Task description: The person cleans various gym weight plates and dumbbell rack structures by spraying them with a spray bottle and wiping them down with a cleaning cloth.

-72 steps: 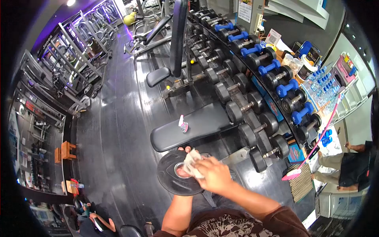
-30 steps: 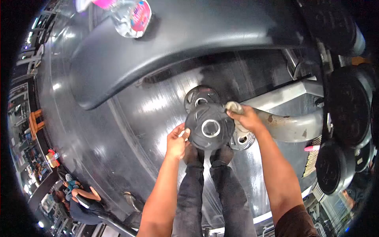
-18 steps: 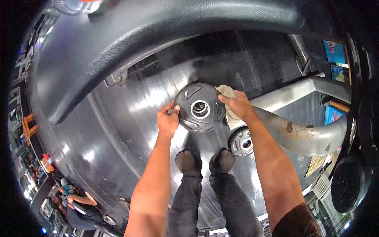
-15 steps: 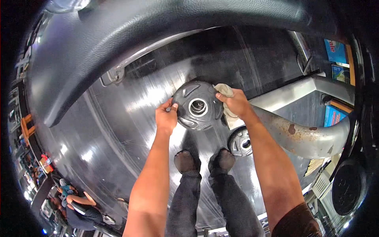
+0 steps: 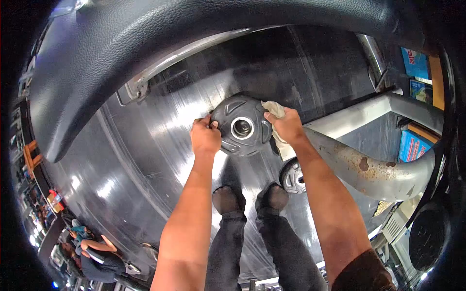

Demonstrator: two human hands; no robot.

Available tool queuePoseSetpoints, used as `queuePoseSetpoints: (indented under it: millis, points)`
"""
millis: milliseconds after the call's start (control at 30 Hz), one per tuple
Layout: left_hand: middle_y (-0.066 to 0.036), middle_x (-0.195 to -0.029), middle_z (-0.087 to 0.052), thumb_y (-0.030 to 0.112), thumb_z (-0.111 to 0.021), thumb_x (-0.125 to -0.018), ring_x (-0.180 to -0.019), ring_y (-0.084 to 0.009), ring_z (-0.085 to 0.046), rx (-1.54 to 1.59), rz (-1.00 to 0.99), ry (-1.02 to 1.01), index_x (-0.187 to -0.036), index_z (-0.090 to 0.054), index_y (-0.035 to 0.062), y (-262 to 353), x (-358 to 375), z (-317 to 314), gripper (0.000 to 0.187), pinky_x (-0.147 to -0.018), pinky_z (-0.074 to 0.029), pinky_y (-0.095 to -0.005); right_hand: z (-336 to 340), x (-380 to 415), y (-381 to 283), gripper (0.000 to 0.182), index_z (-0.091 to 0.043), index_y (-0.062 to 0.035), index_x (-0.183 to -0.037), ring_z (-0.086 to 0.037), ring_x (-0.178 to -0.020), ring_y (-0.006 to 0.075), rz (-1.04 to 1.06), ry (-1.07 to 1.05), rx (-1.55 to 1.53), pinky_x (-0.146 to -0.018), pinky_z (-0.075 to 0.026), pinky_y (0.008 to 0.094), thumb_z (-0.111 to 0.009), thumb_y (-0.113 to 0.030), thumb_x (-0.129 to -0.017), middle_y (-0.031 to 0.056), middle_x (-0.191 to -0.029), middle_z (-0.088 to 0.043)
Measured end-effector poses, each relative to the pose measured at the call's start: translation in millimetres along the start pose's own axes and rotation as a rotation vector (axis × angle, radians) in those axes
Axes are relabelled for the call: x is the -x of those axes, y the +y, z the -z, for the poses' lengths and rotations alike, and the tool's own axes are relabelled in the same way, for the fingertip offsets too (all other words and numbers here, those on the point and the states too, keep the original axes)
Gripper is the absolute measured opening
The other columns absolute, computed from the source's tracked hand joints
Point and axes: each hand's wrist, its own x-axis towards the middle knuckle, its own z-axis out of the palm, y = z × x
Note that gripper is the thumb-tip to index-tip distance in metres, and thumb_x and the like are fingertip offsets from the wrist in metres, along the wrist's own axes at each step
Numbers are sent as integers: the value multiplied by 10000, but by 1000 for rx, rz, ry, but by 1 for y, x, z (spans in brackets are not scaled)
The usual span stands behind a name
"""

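A black weight plate [image 5: 233, 140] with a metal-ringed centre hole is held between my hands, above the floor in front of my feet. My left hand [image 5: 206, 136] is closed on its left edge, thumb toward the near face. On the opposite edge, my right hand [image 5: 287, 125] grips the plate with a pale cloth [image 5: 274, 109] between fingers and rim. Part of the cloth hangs down beside the plate. A smaller weight plate [image 5: 291, 175] lies on the floor, partly covered by my right forearm.
A black padded cushion [image 5: 145, 43] arches across the top. To the right runs a grey metal frame [image 5: 359, 155] with rust patches. Blue boxes [image 5: 415, 63] sit at the far right. Another person [image 5: 97, 254] is at the lower left. The floor [image 5: 131, 194] is dark and shiny.
The weight plate has shifted slightly up and to the left, its face turned a little. My left fingers have curled further around its edge. The right hand still grips with the cloth.
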Motion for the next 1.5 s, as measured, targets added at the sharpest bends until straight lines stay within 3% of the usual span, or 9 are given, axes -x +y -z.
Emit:
queuePoseSetpoints:
  millis: [233, 533, 667, 833, 967, 1133, 1300, 1367, 1500]
  points:
    - [-235, -1317, -635, 217, -730, -914, -1215, -377, -618, 55, -36, -104, -1337, -622, -18, -14, -4, -3, 496, -1044, -486, -409, -28, 20, -16, 393, -616, -26, -1056, -673, -996, 431, 92, 374, 472, -873, -525, 522, -814, -283, -834, 197, -1017, -703]
    - [-266, -1321, -615, 301, -786, -874, -1282, -394, -569, 78, 30, -177, -1360, -589, -41, -8, 3, -5, 626, -1091, -451, -416, 15, 23, 1, 307, -604, 1, -1076, -707, -995, 288, 167, 459, -55, -874, -542, 384, -773, -83, -834, 171, -1051, -719]
    - [-176, -1182, -614, 255, -763, -867, -1140, -404, -559, 36, -213, 376, -1117, -657, 9, -17, 37, -9, 366, -995, -462, -481, 36, 56, -7, 361, -613, 23, -1137, -700, -970, 220, 219, 273, -258, -887, -543, 333, -781, -47, -826, 145, -1049, -724]
    - [-122, -1076, -622, 176, -747, -823, -1024, -349, -587, -53, -560, -24, -986, -656, 87, -28, 135, -44, 207, -948, -455, -451, 78, 102, -39, 309, -637, 38, -1090, -693, -904, 180, 343, 192, -154, -833, -545, 334, -775, -65, -833, 141, -974, -730]
    - [-110, -1287, -598, 270, -713, -847, -1240, -326, -514, -485, -594, -425, -1214, -654, 117, -13, 229, -97, 402, -1037, -410, -508, 108, 139, -37, 282, -641, 14, -1053, -666, -855, 160, 191, 100, -174, -802, -531, 333, -771, -111, -836, 113, -922, -717]
    - [-80, -1452, -494, 320, -646, -897, -1399, -270, -399, -597, -652, -509, -1402, -552, 131, -13, 292, -169, 547, -1115, -340, -510, 141, 196, -12, 445, -608, 13, -1236, -653, -959, 171, 106, -48, -252, -870, -525, 325, -735, -49, -814, 111, -1081, -695]
    - [-30, -1496, -494, 305, -588, -926, -1495, -242, -301, -409, -719, -518, -1381, -622, 175, -12, 298, -252, 474, -1117, -358, -571, 185, 273, 58, 643, -493, -3, -1423, -648, -1135, 301, -472, -188, -977, -978, -540, 412, -634, -29, -796, 168, -1259, -644]
    - [-37, -1445, -526, 292, -549, -951, -1477, -253, -327, -596, -885, -113, -1370, -621, 159, -43, 300, -304, 445, -1091, -384, -587, 199, 304, 114, 676, -438, 0, -1460, -594, -1239, 381, -617, -283, -1319, -1032, -516, 547, -589, -70, -805, 199, -1331, -604]
    - [-61, -1301, -587, 270, -512, -964, -1410, -286, -413, -705, -833, -55, -1333, -618, 69, -37, 310, -308, 434, -1083, -386, -603, 208, 353, 149, 750, -380, -30, -1503, -528, -1307, 433, -688, -199, -1283, -1058, -420, 712, -587, -116, -788, 219, -1454, -505]
